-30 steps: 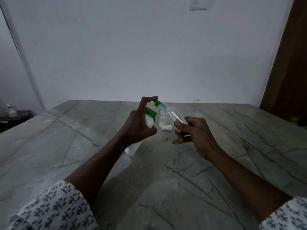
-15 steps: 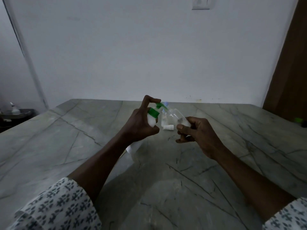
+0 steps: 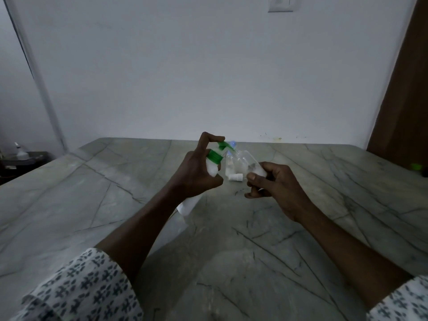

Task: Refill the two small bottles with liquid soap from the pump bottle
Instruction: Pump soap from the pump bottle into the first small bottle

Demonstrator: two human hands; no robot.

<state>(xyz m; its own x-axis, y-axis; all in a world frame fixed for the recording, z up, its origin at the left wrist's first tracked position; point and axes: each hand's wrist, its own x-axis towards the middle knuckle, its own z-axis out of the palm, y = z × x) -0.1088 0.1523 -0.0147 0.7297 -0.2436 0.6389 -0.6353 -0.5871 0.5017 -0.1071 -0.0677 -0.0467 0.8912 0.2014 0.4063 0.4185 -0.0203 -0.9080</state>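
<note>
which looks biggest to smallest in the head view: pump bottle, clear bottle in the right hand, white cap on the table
1. pump bottle, though partly hidden
2. clear bottle
3. white cap, clearly smallest

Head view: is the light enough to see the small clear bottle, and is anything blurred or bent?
Head view: dim, bluish light; the small clear bottle in the right hand shows faintly; the left wall corner leans, wide-angle distortion; little blur.

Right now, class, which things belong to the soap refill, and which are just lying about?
Job: pump bottle in left hand; small clear bottle in right hand; second small bottle and white cap on the table.
Lying about: green object at far right; far bottle on side shelf at left; wall switch.
</note>
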